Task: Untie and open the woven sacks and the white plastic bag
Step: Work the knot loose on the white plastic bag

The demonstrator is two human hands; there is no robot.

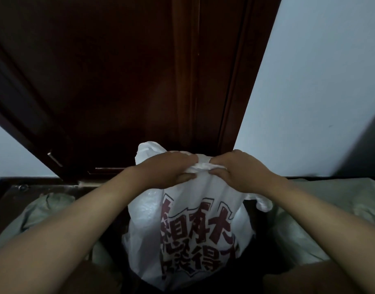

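Standing upright at the centre of the view, a bulging white plastic carrier bag printed with large dark red characters [188,236] is recorded between two pale grey-green woven sacks. Its gathered, twisted neck [202,165] is pinched from both sides: the left hand [171,168] is curled round the neck on the left, thumb underneath, and the right hand [235,166] is clenched on it from the right, the fingertips of the two hands almost meeting. One loose handle loop [147,150] is seen rising behind the left hand; another [261,201] hangs down below the right wrist. The left woven sack [44,211] lies low at the left, partly hidden under the left forearm, its top bunched. The right woven sack [322,215] lies at the right, partly covered by the right forearm; whether either sack is tied cannot be told. Behind the bag a dark brown wooden door [123,77] is noted, with pale bluish-white wall [322,81] to its right.
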